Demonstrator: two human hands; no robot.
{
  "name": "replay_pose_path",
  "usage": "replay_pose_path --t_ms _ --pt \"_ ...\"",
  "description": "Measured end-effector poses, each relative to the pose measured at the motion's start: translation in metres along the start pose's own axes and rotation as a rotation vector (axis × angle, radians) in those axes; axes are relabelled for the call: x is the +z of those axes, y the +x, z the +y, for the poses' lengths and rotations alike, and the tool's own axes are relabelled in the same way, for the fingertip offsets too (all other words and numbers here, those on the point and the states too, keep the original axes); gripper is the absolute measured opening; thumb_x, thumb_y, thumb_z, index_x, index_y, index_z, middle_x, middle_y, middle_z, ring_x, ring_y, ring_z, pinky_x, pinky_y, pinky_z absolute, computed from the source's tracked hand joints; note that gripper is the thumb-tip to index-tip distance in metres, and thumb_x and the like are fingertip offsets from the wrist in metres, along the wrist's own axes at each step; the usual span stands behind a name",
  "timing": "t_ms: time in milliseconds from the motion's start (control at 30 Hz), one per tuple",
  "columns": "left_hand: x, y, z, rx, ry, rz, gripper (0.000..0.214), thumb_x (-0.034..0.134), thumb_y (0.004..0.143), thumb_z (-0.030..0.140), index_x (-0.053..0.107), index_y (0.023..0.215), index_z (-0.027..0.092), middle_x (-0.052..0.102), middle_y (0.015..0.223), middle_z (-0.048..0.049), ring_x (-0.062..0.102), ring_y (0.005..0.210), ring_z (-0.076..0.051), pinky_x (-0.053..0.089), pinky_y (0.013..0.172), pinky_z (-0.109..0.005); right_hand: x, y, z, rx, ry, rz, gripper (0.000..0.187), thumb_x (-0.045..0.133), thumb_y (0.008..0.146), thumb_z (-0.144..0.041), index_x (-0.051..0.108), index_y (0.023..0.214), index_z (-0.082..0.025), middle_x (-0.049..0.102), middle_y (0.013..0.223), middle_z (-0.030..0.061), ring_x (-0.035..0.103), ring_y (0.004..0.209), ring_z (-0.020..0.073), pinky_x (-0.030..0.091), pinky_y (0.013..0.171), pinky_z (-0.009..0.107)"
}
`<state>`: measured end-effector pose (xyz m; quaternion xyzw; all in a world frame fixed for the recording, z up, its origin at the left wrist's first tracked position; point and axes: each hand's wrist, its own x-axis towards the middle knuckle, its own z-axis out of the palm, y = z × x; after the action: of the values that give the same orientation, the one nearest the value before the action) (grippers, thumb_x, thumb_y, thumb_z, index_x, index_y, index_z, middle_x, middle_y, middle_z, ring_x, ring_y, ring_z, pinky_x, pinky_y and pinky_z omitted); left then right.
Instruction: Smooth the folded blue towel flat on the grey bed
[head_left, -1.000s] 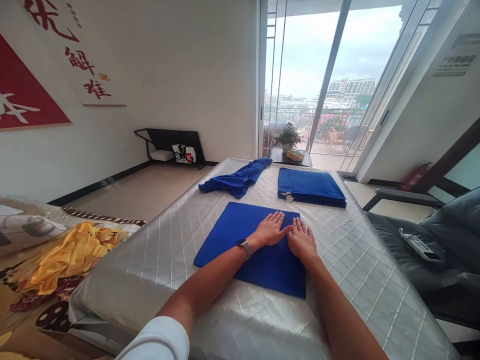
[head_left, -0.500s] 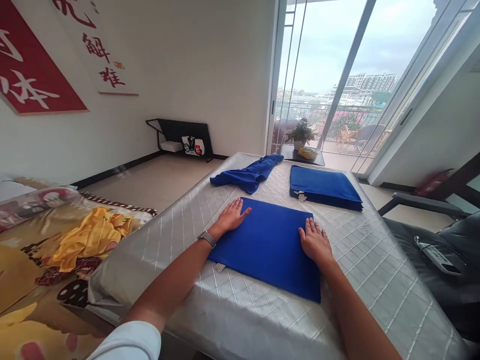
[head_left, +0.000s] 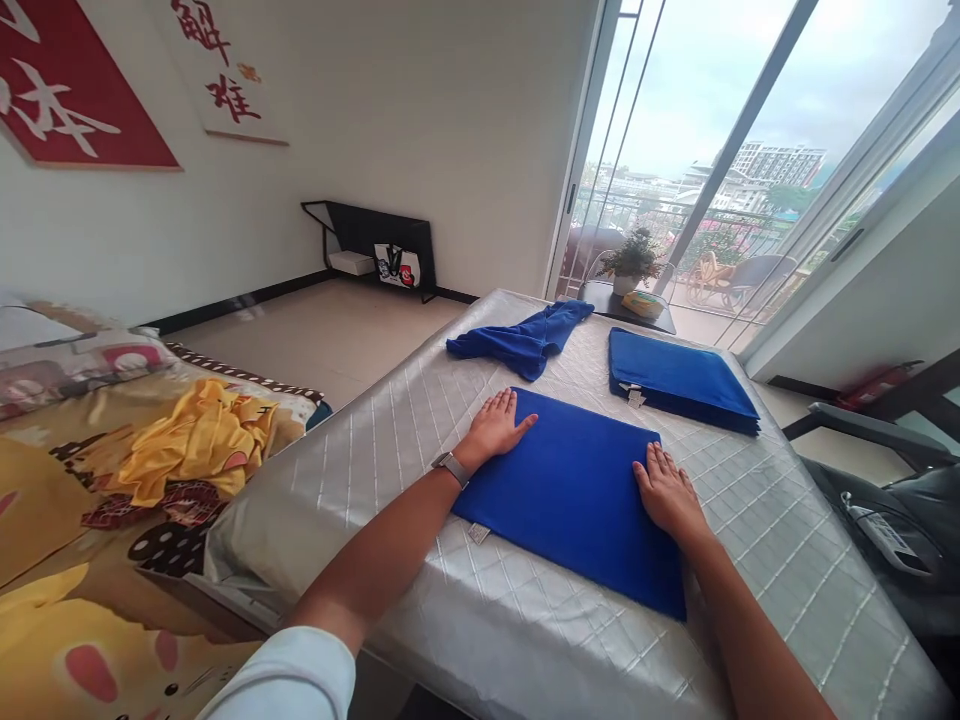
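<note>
Two hands lie flat on one folded blue cloth (head_left: 574, 500) at the lower centre of the frame. The left hand (head_left: 495, 428) rests palm down at its upper-left edge, thumb spread; the right hand (head_left: 670, 490) rests along its right edge, fingers extended. Neither grips anything. One wristwatch (head_left: 451, 465) sits on the left wrist.

The step in hand looks like smoothing and squaring this cloth. To do it well, the palms should press lightly and evenly, sweeping from the middle toward the edges, with the fingers lining up the layers. The one label (head_left: 478, 533) poking out at the lower-left corner could be tucked under for a cleaner edge.

Beyond the hands, on the one silver quilted mattress (head_left: 787, 540), one crumpled blue cloth (head_left: 525, 340) lies at upper centre, and one stack of folded blue cloths (head_left: 679, 375) at right of centre; its layers are too tight to count. Farther out are one yellow garment (head_left: 202, 440) at left and one power strip (head_left: 889, 540) at right.
</note>
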<state>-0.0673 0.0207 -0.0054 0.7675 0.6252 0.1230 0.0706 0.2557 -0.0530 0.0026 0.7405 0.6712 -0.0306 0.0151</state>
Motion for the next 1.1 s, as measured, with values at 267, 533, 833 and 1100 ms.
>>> replay_pose_path --t_ms 267,533,833,1100 --pt "0.0 -0.001 0.003 -0.002 0.017 0.0 0.092 0.011 0.096 0.07 0.024 0.155 0.001 0.021 0.162 -0.02 0.019 0.151 -0.029 0.014 0.124 -0.042 -0.005 -0.019 -0.004 0.0 -0.061 0.127 0.068 0.01 0.102 -0.044 0.017 0.159 -0.009 0.012 0.166 0.0065 0.013 0.152 0.022 0.013 0.123 0.042" --pt "0.004 0.001 0.0 -0.001 0.023 0.016 0.092 0.011 0.095 0.072 0.024 0.155 0.003 0.022 0.162 -0.0185 0.019 0.151 -0.028 0.015 0.123 -0.042 0.008 -0.05 -0.007 -0.022 -0.056 0.034 0.067 0.012 0.102 -0.043 0.017 0.159 -0.009 0.015 0.166 0.007 0.011 0.153 0.0225 0.014 0.123 0.043" --pt "0.005 0.0 -0.004 0.008 0.088 0.006 0.09 0.01 0.097 0.069 0.024 0.154 0.0 0.022 0.162 -0.0201 0.02 0.15 -0.027 0.014 0.123 -0.039 -0.001 -0.05 -0.006 -0.045 -0.008 -0.019 0.066 0.012 0.102 -0.043 0.016 0.159 -0.009 0.014 0.166 0.0071 0.012 0.152 0.022 0.013 0.123 0.041" --pt "-0.004 -0.002 -0.001 -0.01 0.162 0.001 0.083 0.011 0.1 0.064 0.024 0.155 0.003 0.023 0.162 -0.0187 0.019 0.151 -0.026 0.014 0.123 -0.041 -0.014 -0.056 -0.012 -0.037 0.044 -0.041 0.066 0.016 0.102 -0.043 0.016 0.159 -0.009 0.013 0.166 0.0059 0.014 0.152 0.0238 0.013 0.123 0.042"
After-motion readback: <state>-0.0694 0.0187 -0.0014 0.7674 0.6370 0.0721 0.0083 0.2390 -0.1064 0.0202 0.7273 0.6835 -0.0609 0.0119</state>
